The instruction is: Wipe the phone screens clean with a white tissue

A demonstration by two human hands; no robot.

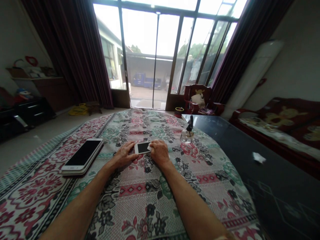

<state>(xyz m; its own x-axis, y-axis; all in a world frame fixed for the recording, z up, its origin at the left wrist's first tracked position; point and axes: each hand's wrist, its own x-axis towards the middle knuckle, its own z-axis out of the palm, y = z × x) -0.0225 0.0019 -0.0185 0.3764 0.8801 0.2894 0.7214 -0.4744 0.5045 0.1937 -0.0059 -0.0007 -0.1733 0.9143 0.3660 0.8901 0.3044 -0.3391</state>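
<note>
A small white smartphone (143, 148) lies screen up on a floral cloth (140, 196), between my two hands. My left hand (122, 155) grips its left end with the fingertips. My right hand (159, 152) presses a bit of white tissue (149, 146) against the phone's right end, and the fingers hide part of the tissue. A larger phone (82, 155) with a black screen rests on a white flat case or second device to the left of my left hand. A glass bottle with a dark top (187, 131) stands beyond my right hand.
A dark glossy table (250, 186) runs along the right, with a crumpled white paper (259, 157) on it. Beyond it stand a red sofa (280, 123) and a red chair (198, 98). Dark cabinets (32, 113) stand at the left, with glass doors and curtains ahead.
</note>
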